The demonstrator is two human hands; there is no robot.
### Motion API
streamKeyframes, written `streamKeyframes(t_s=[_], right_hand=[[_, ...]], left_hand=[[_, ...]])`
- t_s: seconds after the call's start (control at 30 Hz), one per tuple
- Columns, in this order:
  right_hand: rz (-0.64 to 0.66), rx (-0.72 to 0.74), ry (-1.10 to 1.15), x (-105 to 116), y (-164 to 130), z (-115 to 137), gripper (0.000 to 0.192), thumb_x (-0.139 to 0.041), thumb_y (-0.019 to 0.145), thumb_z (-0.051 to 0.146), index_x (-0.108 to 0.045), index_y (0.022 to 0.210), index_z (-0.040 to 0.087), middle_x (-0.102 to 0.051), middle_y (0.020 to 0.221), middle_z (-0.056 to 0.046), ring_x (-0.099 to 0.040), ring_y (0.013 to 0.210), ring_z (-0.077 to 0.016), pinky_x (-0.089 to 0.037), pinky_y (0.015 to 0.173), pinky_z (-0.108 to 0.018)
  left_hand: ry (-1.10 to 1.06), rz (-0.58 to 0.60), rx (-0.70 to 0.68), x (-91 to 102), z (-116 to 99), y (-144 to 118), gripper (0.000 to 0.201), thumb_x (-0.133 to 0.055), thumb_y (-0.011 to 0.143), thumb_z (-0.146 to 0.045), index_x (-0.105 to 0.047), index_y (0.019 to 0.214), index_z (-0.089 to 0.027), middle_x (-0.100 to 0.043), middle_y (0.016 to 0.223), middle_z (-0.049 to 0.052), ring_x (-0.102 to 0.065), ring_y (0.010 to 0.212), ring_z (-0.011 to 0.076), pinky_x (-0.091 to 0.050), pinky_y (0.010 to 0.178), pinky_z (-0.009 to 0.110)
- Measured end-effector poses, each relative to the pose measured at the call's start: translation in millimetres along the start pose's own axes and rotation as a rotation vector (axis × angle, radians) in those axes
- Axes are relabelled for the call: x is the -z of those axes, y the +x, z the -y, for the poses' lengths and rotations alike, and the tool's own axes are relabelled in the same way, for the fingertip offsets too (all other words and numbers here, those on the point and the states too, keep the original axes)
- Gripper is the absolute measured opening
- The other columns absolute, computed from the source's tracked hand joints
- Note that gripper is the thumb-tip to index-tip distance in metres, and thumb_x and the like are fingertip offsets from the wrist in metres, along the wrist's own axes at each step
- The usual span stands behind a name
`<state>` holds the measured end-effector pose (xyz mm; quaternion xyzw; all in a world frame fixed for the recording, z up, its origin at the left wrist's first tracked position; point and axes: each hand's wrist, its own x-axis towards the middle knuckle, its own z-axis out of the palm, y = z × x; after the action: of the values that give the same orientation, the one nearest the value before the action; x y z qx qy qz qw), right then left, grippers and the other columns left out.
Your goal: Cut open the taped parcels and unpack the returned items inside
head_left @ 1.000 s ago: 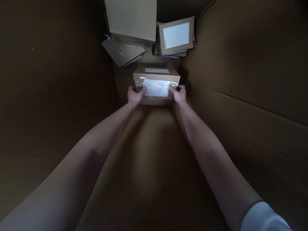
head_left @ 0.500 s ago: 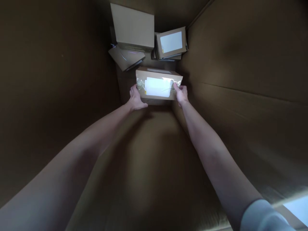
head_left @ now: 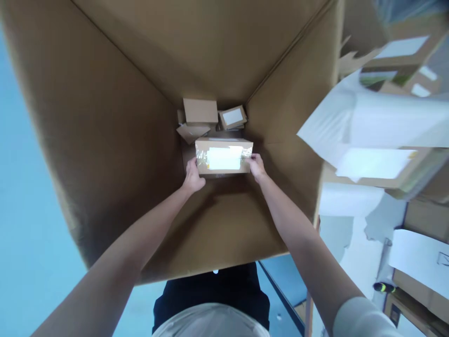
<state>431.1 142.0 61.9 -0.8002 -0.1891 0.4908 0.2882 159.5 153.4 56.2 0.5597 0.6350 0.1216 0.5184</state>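
A taped cardboard box with a bright white label is down inside a deep, large carton. My left hand holds its left end, with the fingers round the edge and the thumb below. At the opposite end, my right hand grips the right edge with the thumb on the front face. The fingertips behind the box are hidden. Just beyond it lie a plain brown box, a tilted flat cardboard piece and a small box with a white label.
Tall carton walls rise on all sides, with the near rim by my waist. Outside to the right are several cardboard boxes, a white sheet and other papers. Pale blue floor shows on the left.
My view has pulled back and up, so the carton's rim and the surroundings now show. Both hands keep hold of the box, which appears slightly raised from the carton bottom.
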Motion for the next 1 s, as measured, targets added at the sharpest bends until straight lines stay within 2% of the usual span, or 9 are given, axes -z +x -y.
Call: streamKeyframes(t_s=[0.23,0.37,0.47,0.57,0.67,0.77,0.83,0.93,1.0], right_hand=[[0.047,0.214,0.328,29,-116,51,0.042,-0.058,0.061,0.024,-0.062,0.102,0.021,-0.067,0.105,-0.003,-0.058,0.101,-0.0226,-0.043,0.094,-0.039],[-0.004,0.288,0.472,45,-182,61,0.05,-0.058,0.062,0.026,-0.064,0.111,0.023,-0.065,0.116,-0.004,-0.054,0.113,-0.0256,-0.04,0.1,-0.043],[-0.051,0.33,0.546,56,-227,63,0.052,-0.058,0.064,0.028,-0.064,0.115,0.025,-0.06,0.127,-0.004,-0.048,0.124,-0.0264,-0.035,0.106,-0.045],[-0.035,0.392,0.632,68,-265,65,0.053,-0.059,0.067,0.032,-0.06,0.12,0.028,-0.054,0.136,-0.001,-0.041,0.133,-0.0256,-0.032,0.11,-0.045],[0.048,0.451,0.689,87,-298,68,0.059,-0.061,0.07,0.038,-0.053,0.129,0.033,-0.046,0.144,0.003,-0.036,0.137,-0.025,-0.031,0.113,-0.044],[0.119,0.498,0.725,111,-327,64,0.066,-0.061,0.072,0.042,-0.046,0.136,0.034,-0.037,0.15,0.006,-0.028,0.141,-0.0234,-0.026,0.116,-0.043],[0.134,0.516,0.765,130,-346,55,0.068,-0.06,0.073,0.044,-0.043,0.138,0.034,-0.036,0.15,0.006,-0.026,0.142,-0.0226,-0.023,0.117,-0.043],[0.098,0.526,0.817,165,-375,35,0.068,-0.06,0.072,0.046,-0.045,0.138,0.035,-0.036,0.15,0.006,-0.024,0.143,-0.0227,-0.022,0.118,-0.044],[0.056,0.529,0.859,191,-393,18,0.067,-0.06,0.071,0.045,-0.047,0.136,0.035,-0.037,0.15,0.006,-0.024,0.143,-0.0229,-0.021,0.118,-0.045]], left_hand=[[-0.125,-0.075,-0.164,63.7,-60,-77,0.089,-0.059,0.049,-0.005,-0.037,0.134,-0.02,-0.037,0.129,0.014,-0.045,0.124,0.0325,-0.041,0.105,0.046],[-0.236,-0.08,-0.296,93.8,-91,-121,0.085,-0.057,0.054,-0.012,-0.036,0.135,-0.024,-0.035,0.136,0.01,-0.043,0.128,0.0291,-0.037,0.11,0.043],[-0.329,-0.078,-0.361,104.9,-111,-151,0.08,-0.052,0.059,-0.02,-0.034,0.137,-0.026,-0.037,0.141,0.008,-0.038,0.134,0.0278,-0.034,0.113,0.042],[-0.361,-0.067,-0.379,106.5,-130,-177,0.077,-0.05,0.066,-0.03,-0.029,0.14,-0.029,-0.036,0.148,0.003,-0.033,0.139,0.0259,-0.034,0.114,0.04],[-0.412,-0.046,-0.401,104.6,-150,-201,0.068,-0.047,0.075,-0.047,-0.033,0.141,-0.034,-0.038,0.148,-0.002,-0.032,0.139,0.0243,-0.035,0.114,0.038],[-0.488,-0.03,-0.422,101.5,-171,-224,0.071,-0.046,0.076,-0.061,-0.038,0.141,-0.033,-0.04,0.148,-0.002,-0.033,0.139,0.0266,-0.034,0.115,0.04],[-0.53,0.007,-0.43,96.4,-189,-240,0.075,-0.047,0.075,-0.065,-0.039,0.141,-0.031,-0.039,0.149,-0.002,-0.032,0.139,0.0275,-0.031,0.116,0.04],[-0.542,0.067,-0.435,77.4,-219,-266,0.072,-0.045,0.078,-0.064,-0.04,0.142,-0.032,-0.04,0.148,-0.005,-0.03,0.14,0.0259,-0.029,0.117,0.038],[-0.514,0.095,-0.441,55.1,-238,-284,0.07,-0.044,0.08,-0.063,-0.039,0.143,-0.033,-0.039,0.148,-0.007,-0.028,0.141,0.0246,-0.028,0.118,0.037]])
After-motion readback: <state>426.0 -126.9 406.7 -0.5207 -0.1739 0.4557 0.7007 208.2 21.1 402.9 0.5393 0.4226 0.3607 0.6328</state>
